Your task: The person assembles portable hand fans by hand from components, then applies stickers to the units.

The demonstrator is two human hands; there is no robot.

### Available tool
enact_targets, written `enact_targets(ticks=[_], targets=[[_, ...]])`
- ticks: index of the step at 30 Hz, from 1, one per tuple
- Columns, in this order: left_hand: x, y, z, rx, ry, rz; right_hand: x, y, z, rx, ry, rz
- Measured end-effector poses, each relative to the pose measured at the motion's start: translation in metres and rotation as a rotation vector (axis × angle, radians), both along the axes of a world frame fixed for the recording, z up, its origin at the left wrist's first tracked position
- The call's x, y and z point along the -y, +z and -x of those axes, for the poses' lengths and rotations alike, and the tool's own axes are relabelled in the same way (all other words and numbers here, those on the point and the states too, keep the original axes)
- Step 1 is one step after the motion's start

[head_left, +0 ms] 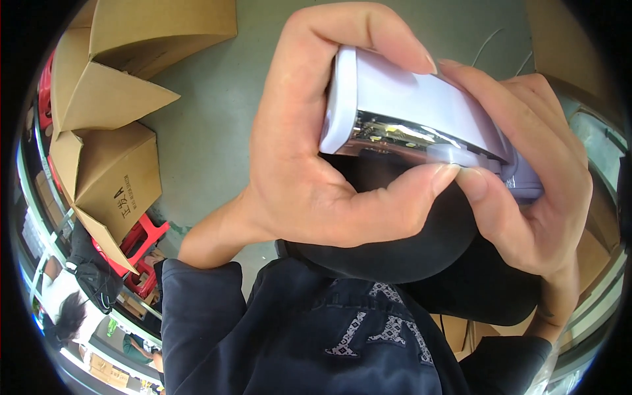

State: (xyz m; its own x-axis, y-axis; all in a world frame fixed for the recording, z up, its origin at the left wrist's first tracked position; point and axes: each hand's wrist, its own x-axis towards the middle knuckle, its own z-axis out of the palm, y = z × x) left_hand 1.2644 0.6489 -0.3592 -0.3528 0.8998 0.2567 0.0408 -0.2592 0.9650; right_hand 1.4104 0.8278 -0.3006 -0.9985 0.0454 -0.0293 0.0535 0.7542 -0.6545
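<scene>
A small pale lilac, box-shaped device [421, 92] with rounded edges is raised close in front of me, tilted down to the right. Along its near side runs a shiny, mirror-like dark strip [408, 136] with a translucent whitish piece over its right part. My left hand [289, 164] wraps round the left end, fingers over the top and thumb below. My right hand [546, 158] grips the right end, its fingers along the back. Both thumb tips meet at the strip's lower edge, by the whitish piece. What kind of device it is, I cannot tell.
Open cardboard boxes [122, 178] stand at the left on the grey floor [204, 99], beside red plastic stools [141, 243]. Another person [69, 316] is at the lower left near shelving. More cardboard [579, 52] lies to the right. My knees, in black, are below the device.
</scene>
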Motion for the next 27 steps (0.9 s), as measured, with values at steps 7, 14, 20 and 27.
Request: enact_targets(ticks=[7, 14, 20, 27], targets=[[-0.004, 0.024, -0.006, 0.05, 0.077, 0.164, 0.004, 0.0, 0.002, -0.046, -0.037, 0.04], [-0.002, 0.003, -0.013, 0.203, 0.215, 0.145, 0.016, -0.031, -0.002, -0.229, -0.084, 0.137], [0.002, 0.011, 0.001, 0.027, 0.122, 0.068, 0.013, -0.023, -0.001, -0.218, -0.125, 0.167], [-0.01, 0.009, -0.004, -0.024, 0.037, 0.077, 0.004, -0.004, 0.008, -0.128, -0.134, 0.222]])
